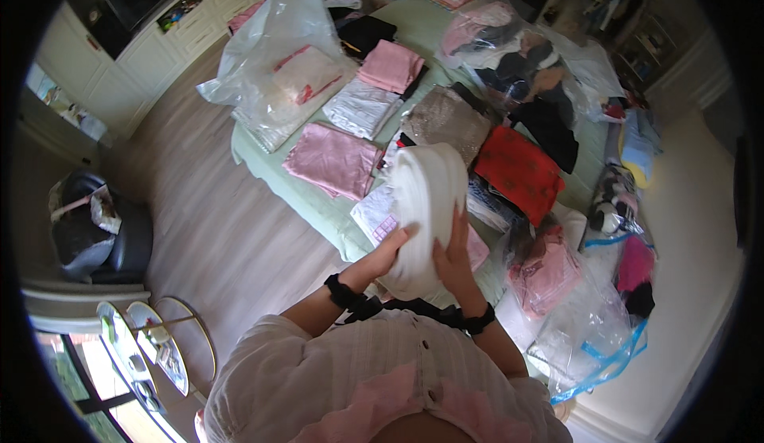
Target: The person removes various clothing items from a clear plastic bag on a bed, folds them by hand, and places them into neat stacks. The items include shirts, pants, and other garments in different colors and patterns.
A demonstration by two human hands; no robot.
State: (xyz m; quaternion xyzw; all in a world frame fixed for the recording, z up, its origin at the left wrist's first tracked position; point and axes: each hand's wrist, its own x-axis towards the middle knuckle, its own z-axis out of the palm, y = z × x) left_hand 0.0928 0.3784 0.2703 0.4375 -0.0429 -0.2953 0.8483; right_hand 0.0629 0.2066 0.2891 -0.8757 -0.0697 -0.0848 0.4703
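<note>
A thick bundle of folded white fabric is held up between both my hands, above the near edge of the bed. My left hand grips its left side, the thumb lying over the front. On the opposite side my right hand presses with its fingers spread along the cloth. Behind the bundle, partly hidden, lies a white folded garment with a purple print. A folded pink satin cloth rests to the left, and a folded red patterned garment to the right. A greyish-brown glittery garment lies beyond.
Light green bedding covers the bed. Clear plastic bags stand at far left; a bag of mixed clothes lies at far right. Nearer right is a blue-edged clear bag. A black chair and oval-tiered table stand left.
</note>
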